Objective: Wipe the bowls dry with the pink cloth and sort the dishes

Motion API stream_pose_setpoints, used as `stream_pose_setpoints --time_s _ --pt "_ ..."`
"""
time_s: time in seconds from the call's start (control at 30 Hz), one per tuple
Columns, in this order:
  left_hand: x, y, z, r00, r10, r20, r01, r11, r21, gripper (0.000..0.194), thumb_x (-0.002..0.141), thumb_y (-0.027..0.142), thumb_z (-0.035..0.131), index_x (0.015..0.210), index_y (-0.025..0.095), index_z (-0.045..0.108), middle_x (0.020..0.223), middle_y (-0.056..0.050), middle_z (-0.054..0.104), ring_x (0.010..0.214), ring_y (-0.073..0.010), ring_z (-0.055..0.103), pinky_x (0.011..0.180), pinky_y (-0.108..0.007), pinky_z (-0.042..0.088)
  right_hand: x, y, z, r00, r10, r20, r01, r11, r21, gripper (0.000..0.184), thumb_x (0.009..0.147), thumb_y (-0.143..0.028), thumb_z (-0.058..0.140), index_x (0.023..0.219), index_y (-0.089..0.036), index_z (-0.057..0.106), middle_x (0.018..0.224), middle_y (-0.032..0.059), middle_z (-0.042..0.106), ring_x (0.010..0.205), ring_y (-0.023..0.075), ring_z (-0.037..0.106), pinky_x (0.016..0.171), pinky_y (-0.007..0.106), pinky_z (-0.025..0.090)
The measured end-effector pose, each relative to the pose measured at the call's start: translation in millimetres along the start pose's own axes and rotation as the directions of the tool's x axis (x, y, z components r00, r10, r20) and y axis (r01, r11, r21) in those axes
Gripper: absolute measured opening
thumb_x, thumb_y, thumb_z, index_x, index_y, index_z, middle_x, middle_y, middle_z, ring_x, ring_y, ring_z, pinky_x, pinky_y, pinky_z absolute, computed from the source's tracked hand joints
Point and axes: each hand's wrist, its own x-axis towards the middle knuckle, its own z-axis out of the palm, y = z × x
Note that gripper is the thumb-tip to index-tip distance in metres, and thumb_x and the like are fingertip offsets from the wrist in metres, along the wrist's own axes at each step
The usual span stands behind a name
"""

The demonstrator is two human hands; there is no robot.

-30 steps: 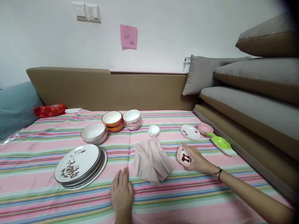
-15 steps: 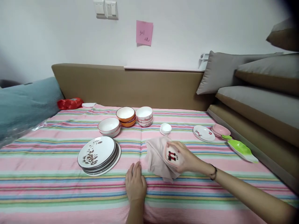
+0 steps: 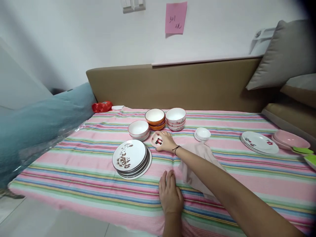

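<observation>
My right hand [image 3: 166, 142] grips a small pink-rimmed dish [image 3: 155, 139] with a red and black figure on it. The dish is beside the stacked plates [image 3: 129, 154] with a brown flower, just in front of the white bowls [image 3: 138, 128] and the orange bowls [image 3: 155, 116]. My left hand [image 3: 171, 192] lies flat on the striped cloth [image 3: 98, 184], fingers out and holding nothing. Partly hidden under my right forearm is a crumpled pale pink cloth [image 3: 197, 151].
Flower-patterned bowls [image 3: 175, 115] stand behind, and small white dishes [image 3: 202, 133] are right of them. Farther right are oval plates [image 3: 259, 143], pink bowls [image 3: 291, 140] and a green leaf-shaped dish [image 3: 311, 160]. Grey cushions [image 3: 286, 49] are at the right; a red package [image 3: 102, 107] lies back left.
My right hand has carried the small dish left, off the pink cloth, to beside the stacked plates. My left hand stays flat. The view has turned left.
</observation>
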Motion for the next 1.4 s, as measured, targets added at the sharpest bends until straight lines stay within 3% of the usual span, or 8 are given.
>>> stream_pose_setpoints --time_s 0.2,0.3,0.37,0.53,0.63,0.9,1.2,1.4 --pt "1 0 -1.3 1.0 0.006 0.027 -0.006 1.0 0.0 0.047 0.08 0.006 0.044 0.121 0.019 0.063 0.133 -0.004 0.061 0.13 -0.0254 0.047 0.107 -0.044 0.035 2 2 -19 0.991 -0.132 0.015 0.133 0.991 -0.028 0.077 0.05 -0.052 0.086 0.118 -0.023 0.062 0.137 0.0119 0.048 0.128 0.0358 0.039 0.105 0.049 0.034" --pt "3 2 -0.4 1.0 -0.01 -0.006 0.01 1.0 0.0 0.045 0.081 0.005 0.044 0.118 0.019 0.065 0.131 -0.004 0.062 0.129 -0.025 0.047 0.108 -0.043 0.034 -10 14 -52 0.987 -0.152 -0.061 0.15 0.988 -0.032 0.049 0.076 -0.051 0.069 0.116 -0.022 0.062 0.132 0.0087 0.055 0.126 0.027 0.046 0.107 0.04 0.036" --pt "4 4 0.2 0.999 -0.018 -0.028 0.018 1.0 -0.001 0.045 0.08 0.004 0.043 0.117 0.018 0.065 0.129 -0.004 0.063 0.128 -0.0247 0.048 0.108 -0.043 0.034 -24 31 -77 0.983 -0.115 -0.144 0.111 0.993 -0.038 0.034 0.09 -0.046 0.05 0.11 -0.022 0.063 0.122 0.0077 0.062 0.121 0.0234 0.051 0.105 0.038 0.038" --pt "6 7 -1.3 0.999 -0.005 -0.036 0.005 1.0 0.003 0.047 0.079 0.003 0.044 0.119 0.017 0.064 0.128 -0.003 0.064 0.126 -0.0239 0.049 0.108 -0.042 0.033 -64 95 -123 0.916 0.127 -0.381 -0.166 0.984 -0.071 0.045 0.086 -0.046 0.048 0.12 -0.016 0.055 0.132 0.0169 0.052 0.13 0.0319 0.04 0.112 0.049 0.027" --pt "6 6 -2.3 0.999 0.006 -0.053 -0.006 1.0 0.011 0.047 0.079 0.003 0.044 0.119 0.017 0.064 0.127 -0.004 0.065 0.126 -0.024 0.05 0.108 -0.042 0.033 -79 126 -126 0.869 0.28 -0.409 -0.326 0.944 -0.046 0.073 0.079 -0.05 0.057 0.138 -0.012 0.039 0.143 0.0214 0.039 0.136 0.0373 0.031 0.113 0.054 0.024" --pt "5 5 -0.7 0.999 0.02 -0.048 -0.019 1.0 0.019 0.046 0.078 0.003 0.046 0.118 0.016 0.064 0.129 -0.003 0.064 0.125 -0.0243 0.05 0.107 -0.043 0.034 -81 159 -116 0.9 0.356 -0.252 -0.375 0.927 -0.031 0.106 0.058 -0.046 0.08 0.147 -0.019 0.03 0.145 0.0159 0.04 0.137 0.0332 0.036 0.11 0.044 0.033" --pt "5 6 1.8 0.998 -0.003 -0.067 0.003 1.0 0.005 0.047 0.079 0.003 0.044 0.119 0.017 0.064 0.129 0.0 0.064 0.126 -0.0244 0.049 0.108 -0.041 0.031 -70 176 -110 0.875 0.427 -0.227 -0.447 0.893 -0.042 0.098 0.059 -0.034 0.079 0.144 -0.015 0.034 0.136 0.0185 0.049 0.127 0.0369 0.046 0.102 0.046 0.039" --pt "9 4 -3.5 0.998 0.037 -0.047 -0.035 0.998 0.045 0.042 0.08 0.004 0.045 0.116 0.017 0.065 0.128 0.0 0.064 0.124 -0.0238 0.05 0.106 -0.04 0.032 -71 176 -125 0.927 0.345 -0.146 -0.354 0.934 -0.045 0.106 0.055 -0.038 0.084 0.146 -0.019 0.033 0.145 0.0136 0.044 0.133 0.0303 0.042 0.108 0.04 0.036"
